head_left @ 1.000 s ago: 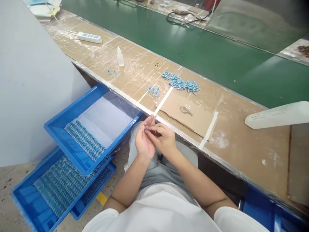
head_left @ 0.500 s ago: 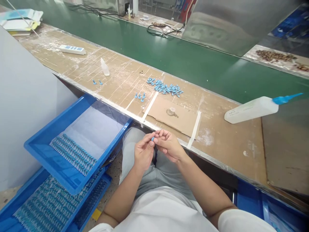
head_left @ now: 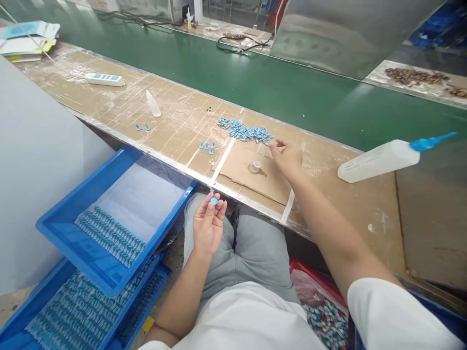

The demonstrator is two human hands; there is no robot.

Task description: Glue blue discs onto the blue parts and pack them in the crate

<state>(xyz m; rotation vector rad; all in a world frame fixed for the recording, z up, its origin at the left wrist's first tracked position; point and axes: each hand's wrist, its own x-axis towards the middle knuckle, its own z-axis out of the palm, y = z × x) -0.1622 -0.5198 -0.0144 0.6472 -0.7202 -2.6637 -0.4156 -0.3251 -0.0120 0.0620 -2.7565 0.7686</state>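
My left hand (head_left: 208, 223) is above my lap, closed in a pinch on a small blue piece with a round, flat face (head_left: 213, 200). On the bench my right hand (head_left: 287, 158) reaches to the right end of a pile of small blue pieces (head_left: 250, 132). Its thumb and forefinger are a little apart, close beside the outermost pieces, and nothing shows between them. Left of the cardboard sheet (head_left: 237, 167) stand several blue pieces with round bases (head_left: 206, 146). A small clear dish (head_left: 255, 167) sits on the cardboard.
A large white bottle with a blue nozzle (head_left: 379, 160) tilts at the right. A small dropper bottle (head_left: 153, 104) and a power strip (head_left: 105, 79) lie leftward. Blue trays (head_left: 54, 223) holding rows of pieces are stacked at my left. A red bin (head_left: 299, 267) stands below the bench.
My right hand has left my left hand and moved forward and right to the pile. My left hand has shifted slightly left, keeping the blue piece. The red bin has come into view.
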